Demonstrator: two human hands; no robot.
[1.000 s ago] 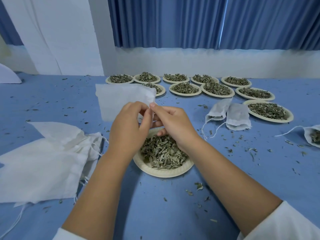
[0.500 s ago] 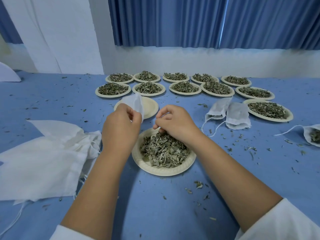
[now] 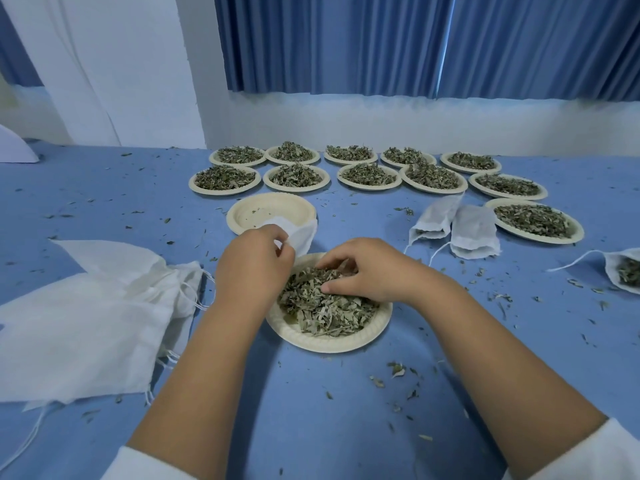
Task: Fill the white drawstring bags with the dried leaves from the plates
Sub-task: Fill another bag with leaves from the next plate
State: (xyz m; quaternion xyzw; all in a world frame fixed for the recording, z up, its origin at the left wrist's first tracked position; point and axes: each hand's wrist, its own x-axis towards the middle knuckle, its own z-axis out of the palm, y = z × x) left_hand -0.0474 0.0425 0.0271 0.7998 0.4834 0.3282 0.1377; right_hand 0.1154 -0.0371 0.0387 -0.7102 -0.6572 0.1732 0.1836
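A paper plate heaped with dried leaves lies in front of me on the blue table. My left hand holds a small white drawstring bag at the plate's far left rim. My right hand lies on top of the leaf pile, with its fingers curled into the leaves. Two filled white bags lie to the right, and another bag with leaves in it sits at the right edge.
A pile of empty white bags lies to my left. An empty plate sits just beyond the bag. Several plates of leaves stand in rows at the back. Leaf crumbs litter the tabletop.
The bag came down from being spread wide above the table to a bunched hold at the plate's rim. My right hand let go of it and dropped onto the leaves.
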